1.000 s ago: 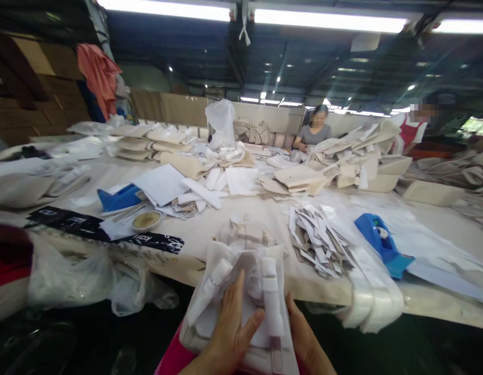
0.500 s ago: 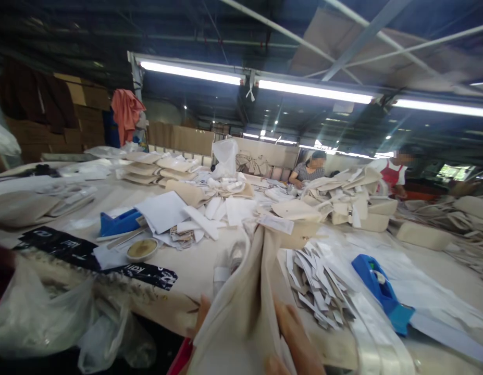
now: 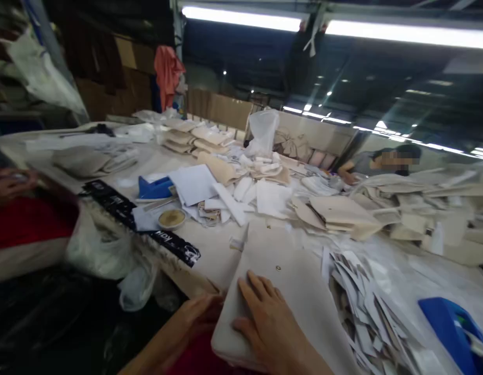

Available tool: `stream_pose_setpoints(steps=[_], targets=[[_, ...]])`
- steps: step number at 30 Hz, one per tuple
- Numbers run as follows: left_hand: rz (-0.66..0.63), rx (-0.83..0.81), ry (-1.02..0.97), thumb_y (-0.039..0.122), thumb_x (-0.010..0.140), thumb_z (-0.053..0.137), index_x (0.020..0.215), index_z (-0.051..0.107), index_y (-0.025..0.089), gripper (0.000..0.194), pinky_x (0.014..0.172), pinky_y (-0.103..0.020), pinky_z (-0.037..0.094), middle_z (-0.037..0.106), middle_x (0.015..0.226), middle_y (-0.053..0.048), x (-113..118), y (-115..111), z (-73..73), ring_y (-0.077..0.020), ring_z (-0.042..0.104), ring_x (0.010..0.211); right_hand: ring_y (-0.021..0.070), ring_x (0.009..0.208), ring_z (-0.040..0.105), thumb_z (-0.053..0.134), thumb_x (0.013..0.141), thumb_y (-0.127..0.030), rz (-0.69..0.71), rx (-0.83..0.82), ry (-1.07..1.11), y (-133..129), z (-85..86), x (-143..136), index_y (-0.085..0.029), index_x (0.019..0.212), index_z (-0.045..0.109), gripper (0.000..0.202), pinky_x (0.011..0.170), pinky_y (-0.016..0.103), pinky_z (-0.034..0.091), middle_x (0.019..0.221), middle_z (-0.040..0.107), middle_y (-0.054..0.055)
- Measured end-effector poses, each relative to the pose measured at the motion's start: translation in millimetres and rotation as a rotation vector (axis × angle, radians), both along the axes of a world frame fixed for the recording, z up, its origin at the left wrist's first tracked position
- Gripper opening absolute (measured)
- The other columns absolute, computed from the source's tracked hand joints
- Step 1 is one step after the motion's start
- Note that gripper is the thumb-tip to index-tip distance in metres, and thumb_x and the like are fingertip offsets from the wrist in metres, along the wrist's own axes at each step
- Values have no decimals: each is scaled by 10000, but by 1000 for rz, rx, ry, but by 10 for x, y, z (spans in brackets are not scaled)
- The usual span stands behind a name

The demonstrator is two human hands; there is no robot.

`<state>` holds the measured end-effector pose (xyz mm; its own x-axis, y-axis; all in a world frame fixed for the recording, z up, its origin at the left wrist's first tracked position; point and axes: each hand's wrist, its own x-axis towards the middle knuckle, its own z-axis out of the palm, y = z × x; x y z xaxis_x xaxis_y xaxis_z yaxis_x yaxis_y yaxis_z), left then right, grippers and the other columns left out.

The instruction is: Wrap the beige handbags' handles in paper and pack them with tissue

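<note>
A cream bag (image 3: 278, 291) with small metal eyelets lies flat at the table's front edge. My right hand (image 3: 267, 317) rests on top of it, palm down, with the fingers spread. My left hand (image 3: 200, 312) is beside the bag's left edge, low at the table's rim; its fingertips are hidden behind the bag's side. To the right of the bag lies a heap of thin white and beige strips (image 3: 364, 304).
A blue tape dispenser (image 3: 456, 333) stands at the right, another (image 3: 155, 187) at the left near a round tin (image 3: 171, 217). Beige pieces (image 3: 338, 211) are piled behind. A person's hand (image 3: 10, 185) shows at far left, another person (image 3: 382, 159) across the table.
The cream material, before held upright and folded between both hands, now lies flat. My right hand has moved onto it. The view has turned left and down.
</note>
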<state>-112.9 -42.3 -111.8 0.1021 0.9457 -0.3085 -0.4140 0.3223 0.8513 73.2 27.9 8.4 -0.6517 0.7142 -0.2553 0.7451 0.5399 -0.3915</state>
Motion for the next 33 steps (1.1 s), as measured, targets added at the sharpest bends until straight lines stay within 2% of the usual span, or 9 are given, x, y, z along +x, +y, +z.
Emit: stream_pose_setpoints(steps=[3,7,10,15,19,25,28,31,33], targets=[[17,50,108,575,836,603,1067,700,157,487,912,-379,468,680,1050,-96,34,-6,60,-281,608,1021,303,1392,342,515,899,-289,101,-43,-26,212,129,160,-199,1440,452,552,1160,494,261,1518,391,99],[53,145,346,541,838,623,1018,719,155,437,875,-344,451,654,1004,-88,160,47,143,-260,593,972,246,1353,400,445,916,-271,126,71,74,824,178,229,-240,1413,477,499,1147,443,309,1456,467,77],[82,184,345,506,867,598,1003,713,168,382,871,-323,442,634,1001,-76,230,60,228,-243,579,964,254,1331,405,440,904,-262,126,143,104,1328,71,91,-263,1434,440,530,1118,457,337,1410,483,88],[110,164,377,409,859,623,1071,657,169,322,848,-299,438,590,1055,-78,252,134,230,-223,555,962,281,1172,508,456,880,-278,241,-73,-44,1825,-48,-263,-284,1327,568,460,1035,476,388,1177,578,88],[103,113,428,375,840,649,1011,631,178,261,855,-293,435,571,1055,-60,230,180,153,-213,538,964,283,1133,521,560,860,-392,299,-265,-59,1987,-39,-351,-298,1250,622,406,987,439,420,1125,603,57],[5,155,425,358,894,556,1113,595,207,269,972,-321,395,534,1140,-76,162,176,217,-231,503,1086,303,1121,529,583,857,-429,267,-241,-65,2033,-11,-264,-298,1243,634,411,945,423,435,1134,614,79],[13,124,425,328,839,626,1104,579,208,294,971,-308,392,522,1160,-65,178,199,187,-227,498,1090,288,1136,520,596,858,-441,284,-346,-71,2030,22,-292,-309,1203,648,374,910,368,438,1182,616,58],[26,13,442,272,743,701,1025,567,203,320,879,-284,415,544,1088,-36,210,224,144,-212,517,1000,209,835,565,654,797,-423,248,-475,-67,2052,15,-360,-260,999,682,261,716,292,437,906,644,17],[20,-57,461,246,705,705,984,554,197,321,791,-268,414,556,1022,-22,222,239,135,-202,520,933,161,664,489,677,747,-413,196,-539,-28,2077,-15,-394,-215,817,638,213,597,266,374,701,557,-13]])
